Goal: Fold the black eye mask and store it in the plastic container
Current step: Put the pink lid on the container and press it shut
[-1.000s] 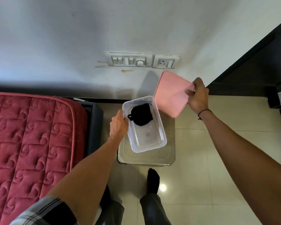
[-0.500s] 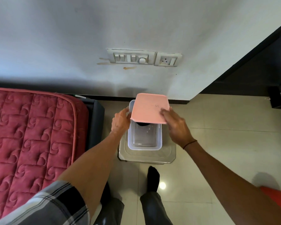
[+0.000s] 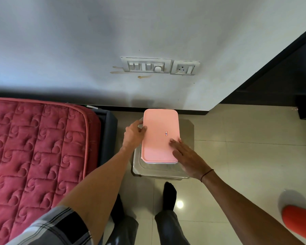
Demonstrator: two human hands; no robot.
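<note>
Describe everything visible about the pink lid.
The pink rectangular plastic lid has rounded corners, a smooth matte top and a small red-and-white sticker near its centre. It lies flat on the clear plastic container, covering it, on a small stool. The left hand touches its left edge; the right hand rests fingers on its near right corner. Whether it is snapped shut cannot be told.

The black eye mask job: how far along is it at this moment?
Nearly finished. The pink rectangular plastic lid covers the clear plastic container, hiding the mask. The left hand steadies the lid's edge; the right hand lies flat on its near corner. Left: press it shut, then let go.
</note>
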